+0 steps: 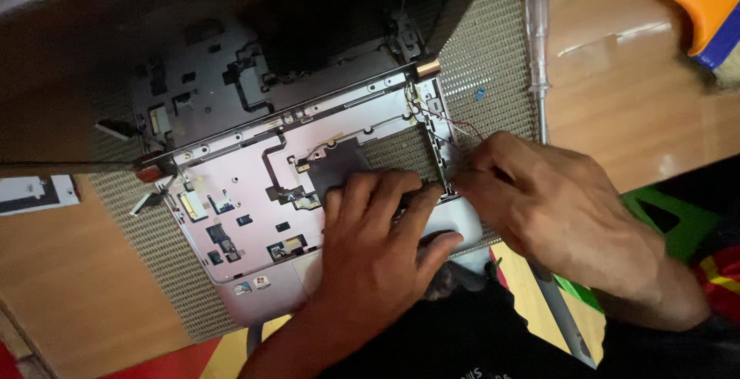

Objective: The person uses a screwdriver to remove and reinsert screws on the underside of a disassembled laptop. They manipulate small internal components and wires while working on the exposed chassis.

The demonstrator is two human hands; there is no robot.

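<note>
A silver laptop base (247, 217) with its keyboard removed lies open on a woven mat (478, 63), its dark screen (193, 32) tilted back and reflecting the chassis. My left hand (378, 248) presses down on the palm rest at the front right corner, fingers spread over the frame. My right hand (555, 209) pinches the right edge of the frame near thin red and black wires (455, 126). What my right fingertips hold is hidden.
A screwdriver with a clear handle (537, 40) lies on the wooden table to the right of the mat. An orange and blue tool handle (701, 9) sits at the top right. A small blue part (479, 95) rests on the mat. A white card (35, 194) lies left.
</note>
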